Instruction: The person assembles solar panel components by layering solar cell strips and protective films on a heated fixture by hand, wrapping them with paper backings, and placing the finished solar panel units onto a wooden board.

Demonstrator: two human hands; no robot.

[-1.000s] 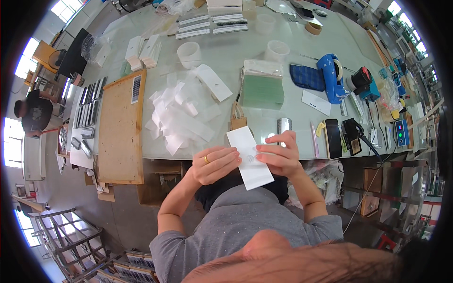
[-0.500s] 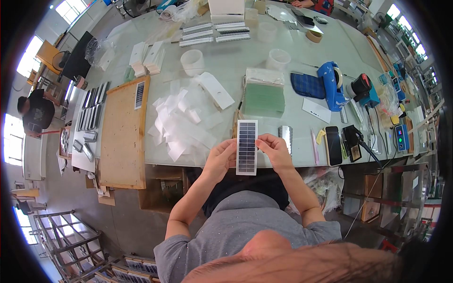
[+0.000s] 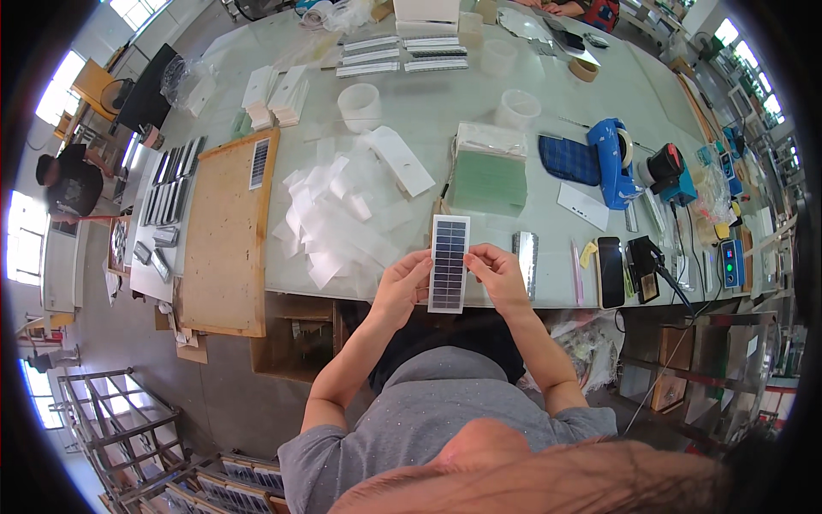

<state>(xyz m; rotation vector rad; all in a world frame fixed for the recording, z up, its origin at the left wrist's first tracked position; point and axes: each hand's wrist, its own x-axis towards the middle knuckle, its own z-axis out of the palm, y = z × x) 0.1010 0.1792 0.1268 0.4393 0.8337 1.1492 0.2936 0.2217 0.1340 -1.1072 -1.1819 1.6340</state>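
Between my two hands, at the table's front edge, a small solar panel (image 3: 449,264) with dark cells and a white border stands lengthwise. My left hand (image 3: 402,287) grips its left edge, thumb on the face and fingers behind. The right edge is pinched by my right hand (image 3: 498,276), thumb against the upper part. To the left of the panel lies a loose heap of translucent white sheets (image 3: 330,218). Beyond the panel sits a stack of green sheets (image 3: 488,182). A narrow silvery strip stack (image 3: 525,261) lies just right of my right hand.
A framed wooden board (image 3: 224,240) overhangs the front edge at left, with another small panel (image 3: 259,164) on it. On the right are a blue tape dispenser (image 3: 610,163), a phone (image 3: 610,272) and a soldering-iron holder (image 3: 644,267). White strips (image 3: 402,163) lie ahead. A person (image 3: 73,182) is at far left.
The table and its things have shifted slightly in view, mostly to the right. My hands keep their grip on the solar panel, which tilts a little differently.
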